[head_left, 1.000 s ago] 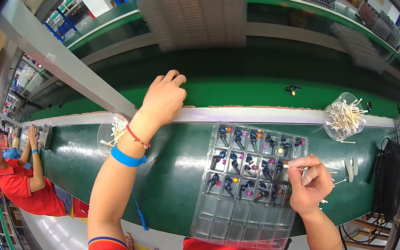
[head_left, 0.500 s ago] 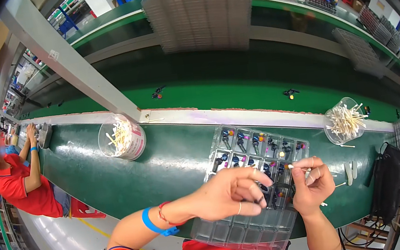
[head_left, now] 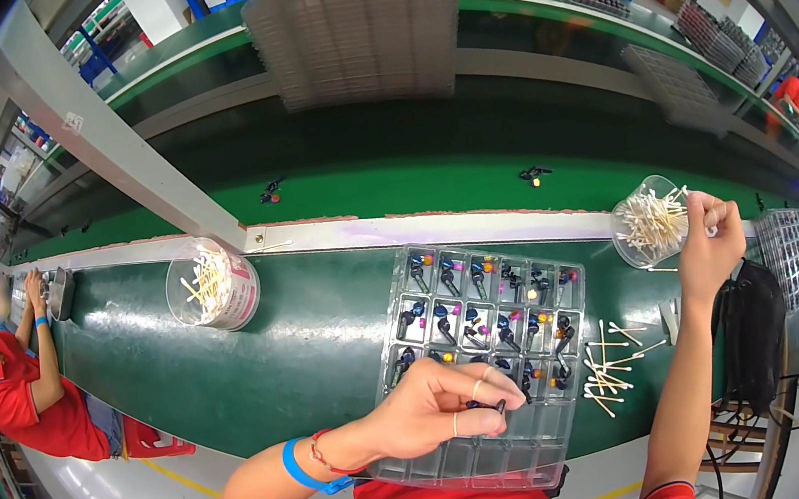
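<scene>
My left hand (head_left: 435, 404) pinches a small dark earbud (head_left: 497, 406) between thumb and fingers, over the near part of a clear compartment tray (head_left: 483, 461). Dark earbuds with small orange, pink or yellow spots fill the tray's far rows, while its nearest compartments look bare. My right hand (head_left: 712, 244) reaches to the right edge of a clear tub of cotton swabs (head_left: 654, 224), fingers closed at the swab ends. It appears to pinch one cotton swab (head_left: 683, 193), though the fingers partly hide it. Rubber finger covers show on both hands.
Loose swabs (head_left: 609, 368) lie right of the tray, beside a pale strip (head_left: 671, 320). A second swab tub (head_left: 242, 292) stands left by a metal post (head_left: 117, 135). Beyond the ledge, a green belt (head_left: 391, 185) carries earbuds. A black bag (head_left: 760, 323) hangs right. Co-workers sit left and across.
My right hand has moved from above the tray, where it held a swab, out to the right-hand tub. My left hand stays over the tray with the earbud. The view has shifted slightly.
</scene>
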`<state>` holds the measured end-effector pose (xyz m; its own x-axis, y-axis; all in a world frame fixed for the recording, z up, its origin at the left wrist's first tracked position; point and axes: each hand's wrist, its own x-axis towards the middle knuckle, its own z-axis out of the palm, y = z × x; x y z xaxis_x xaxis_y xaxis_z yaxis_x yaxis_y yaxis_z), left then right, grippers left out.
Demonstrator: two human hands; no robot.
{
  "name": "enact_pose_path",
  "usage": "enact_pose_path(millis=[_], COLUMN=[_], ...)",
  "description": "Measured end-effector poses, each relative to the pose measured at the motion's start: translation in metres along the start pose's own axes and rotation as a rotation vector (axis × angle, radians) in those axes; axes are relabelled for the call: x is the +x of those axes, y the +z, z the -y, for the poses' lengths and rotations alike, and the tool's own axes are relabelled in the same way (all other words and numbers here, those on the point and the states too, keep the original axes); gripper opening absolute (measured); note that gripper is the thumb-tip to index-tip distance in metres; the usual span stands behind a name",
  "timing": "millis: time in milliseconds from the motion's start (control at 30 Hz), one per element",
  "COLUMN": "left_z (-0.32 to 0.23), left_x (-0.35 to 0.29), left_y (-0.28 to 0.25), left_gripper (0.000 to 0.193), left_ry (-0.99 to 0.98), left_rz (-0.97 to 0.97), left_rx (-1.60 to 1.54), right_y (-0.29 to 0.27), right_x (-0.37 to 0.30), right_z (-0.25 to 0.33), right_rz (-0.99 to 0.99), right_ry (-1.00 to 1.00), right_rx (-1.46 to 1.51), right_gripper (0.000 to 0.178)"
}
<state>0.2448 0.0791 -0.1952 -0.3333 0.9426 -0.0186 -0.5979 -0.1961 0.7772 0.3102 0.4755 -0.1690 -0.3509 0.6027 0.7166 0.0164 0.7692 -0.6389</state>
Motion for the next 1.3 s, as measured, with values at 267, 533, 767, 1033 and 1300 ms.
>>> enact_pose_path(millis=[267,533,767,1033,1300], left_z=[0.004,-0.005,-0.003,0.000,0.000], left_x=[-0.002,-0.006,-0.004,-0.003,-0.003], left_y=[-0.005,0.002,0.000,0.003,0.007], left_gripper=[0.024,0.023,0.022,0.026,0.027], left_ry=[0.051,-0.027,0.003,-0.013,-0.032], left_rz=[0.068,-0.038,-0.072,-0.117,-0.155], left_rx=[-0.063,-0.075,-0.063,-0.067,-0.083], right_y=[-0.003,-0.036,-0.047,-0.045,-0.027], right_x=[0.011,-0.047,-0.089,-0.093,-0.076], right_z=[-0.003,0.055,0.055,0.045,0.134], right_rz=[0.066,0.670,0.814,0.676,0.412], right_ry=[0.022,-0.026,0.057,0.182,-0.191], right_rx=[-0.123,-0.177,-0.348,-0.190,0.178], right_gripper=[0.034,0.026,0.023,0.019,0.023])
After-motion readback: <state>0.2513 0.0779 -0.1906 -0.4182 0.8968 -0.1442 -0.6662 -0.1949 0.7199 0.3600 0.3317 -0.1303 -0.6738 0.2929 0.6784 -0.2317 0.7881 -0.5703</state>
